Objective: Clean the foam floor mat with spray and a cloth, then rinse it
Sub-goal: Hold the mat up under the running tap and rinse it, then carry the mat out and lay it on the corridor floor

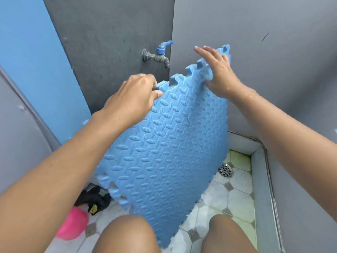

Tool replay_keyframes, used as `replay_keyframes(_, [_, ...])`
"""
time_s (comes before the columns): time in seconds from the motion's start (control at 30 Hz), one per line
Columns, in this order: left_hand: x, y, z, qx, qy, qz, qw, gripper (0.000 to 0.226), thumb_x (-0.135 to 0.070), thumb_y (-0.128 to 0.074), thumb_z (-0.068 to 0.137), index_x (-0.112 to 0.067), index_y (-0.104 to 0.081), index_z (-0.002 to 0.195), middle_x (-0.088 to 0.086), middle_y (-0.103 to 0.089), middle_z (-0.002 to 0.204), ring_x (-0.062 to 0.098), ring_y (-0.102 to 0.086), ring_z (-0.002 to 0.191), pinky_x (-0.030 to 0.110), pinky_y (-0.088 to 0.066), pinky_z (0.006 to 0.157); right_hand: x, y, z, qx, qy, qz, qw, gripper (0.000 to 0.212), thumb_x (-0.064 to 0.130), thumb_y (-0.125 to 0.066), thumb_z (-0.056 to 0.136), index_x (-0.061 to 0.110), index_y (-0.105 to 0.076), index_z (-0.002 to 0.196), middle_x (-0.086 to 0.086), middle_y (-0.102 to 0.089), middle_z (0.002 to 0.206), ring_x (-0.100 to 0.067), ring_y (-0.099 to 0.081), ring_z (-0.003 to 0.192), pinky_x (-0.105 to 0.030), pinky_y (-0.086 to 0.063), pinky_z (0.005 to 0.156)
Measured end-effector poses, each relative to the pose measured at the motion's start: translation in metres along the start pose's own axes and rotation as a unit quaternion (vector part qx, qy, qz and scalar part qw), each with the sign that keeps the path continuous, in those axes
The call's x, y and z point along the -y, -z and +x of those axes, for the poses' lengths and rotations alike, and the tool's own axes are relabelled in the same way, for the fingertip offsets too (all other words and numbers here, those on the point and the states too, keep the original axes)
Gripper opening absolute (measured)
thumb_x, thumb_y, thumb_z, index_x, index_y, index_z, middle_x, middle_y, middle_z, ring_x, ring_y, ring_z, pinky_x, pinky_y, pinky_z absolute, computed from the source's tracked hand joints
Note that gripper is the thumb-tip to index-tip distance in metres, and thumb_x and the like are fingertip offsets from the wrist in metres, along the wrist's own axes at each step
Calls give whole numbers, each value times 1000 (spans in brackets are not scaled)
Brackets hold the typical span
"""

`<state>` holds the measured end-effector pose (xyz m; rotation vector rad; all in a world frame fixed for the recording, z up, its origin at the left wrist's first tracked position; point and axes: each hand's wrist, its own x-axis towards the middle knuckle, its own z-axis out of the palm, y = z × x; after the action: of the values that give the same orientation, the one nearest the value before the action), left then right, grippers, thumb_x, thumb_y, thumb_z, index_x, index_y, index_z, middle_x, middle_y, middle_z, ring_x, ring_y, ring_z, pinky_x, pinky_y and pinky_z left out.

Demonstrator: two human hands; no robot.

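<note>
Hands at the toothed top edge of a blue interlocking foam floor mat (164, 152), which you hold on end in a grey-walled wash corner, its embossed face toward you. The mat tilts, its upper right corner close against the grey wall (255, 52) and its lowest corner dropping between your bare knees (125, 234) to the white tiled floor (235, 198).

Open tile lies to the mat's right, running past the round metal drain (226, 169) to the raised tiled curb (262, 179). On the left the room is tighter: a black crumpled cloth (94, 198) and a pink plastic vessel (73, 225) sit just beside the mat's lower left teeth. A grey plastic tap with a blue handle (158, 55) juts from the wall above and behind the top edge, between your two hands.

Your left hand (131, 99) reaches in knuckles up, fingertips and thumb pinching one tooth at the upper left. Your right hand (217, 72), wet, lies over the top edge with fingers stretched straight and the thumb on the mat's face.
</note>
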<state>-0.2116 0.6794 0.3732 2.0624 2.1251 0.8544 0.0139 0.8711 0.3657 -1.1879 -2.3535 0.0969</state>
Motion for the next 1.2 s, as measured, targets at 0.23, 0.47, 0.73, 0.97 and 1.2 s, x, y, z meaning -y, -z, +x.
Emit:
replay_keyframes(0.23, [-11, -10, -5, 56, -47, 5, 997, 23, -36, -60, 103, -13, -63, 105, -2, -62, 102, 26, -60, 99, 46, -51, 85, -15, 25, 11, 181, 1, -136, 974, 50, 15, -83, 75, 35, -61, 115, -1, -63, 119, -29, -40, 115, -46, -43, 87])
replay_keyframes(0.47, [-30, 46, -32, 215, 24, 50, 975, 56, -59, -77, 81, -19, -60, 116, -3, -60, 100, 25, -56, 100, 38, -45, 82, -2, 101, -40, 186, -2, -75, 980, 43, 24, -89, 66, 33, -67, 102, 14, -56, 93, -26, -41, 104, -46, -43, 87])
replay_keyframes(0.73, [-60, 146, -90, 311, 108, 105, 938, 48, -53, -77, 85, -10, -61, 97, 4, -51, 67, 36, -57, 80, 35, -34, 57, 68, 177, -107, 300, -10, -54, 952, 36, 36, -85, 74, 29, -73, 107, 12, -60, 94, -18, -42, 91, -38, -39, 79])
replay_keyframes(0.97, [-74, 317, -229, 273, 295, 52, 914, 41, -48, -79, 86, -29, -71, 121, 7, -75, 107, 36, -68, 104, 38, -48, 80, 249, 252, -117, 347, 85, -39, 933, 23, 33, -83, 76, 29, -74, 97, 10, -70, 103, -22, -57, 100, -37, -39, 80])
replay_keyframes(1.2, [-82, 468, -409, 203, 481, 23, 853, 37, -48, -76, 87, -34, -70, 121, -5, -74, 115, 26, -67, 109, 33, -47, 86, 462, 266, -127, 429, 250, -32, 867, 22, 37, -75, 83, 35, -72, 105, 8, -72, 107, -23, -61, 106, -36, -41, 89])
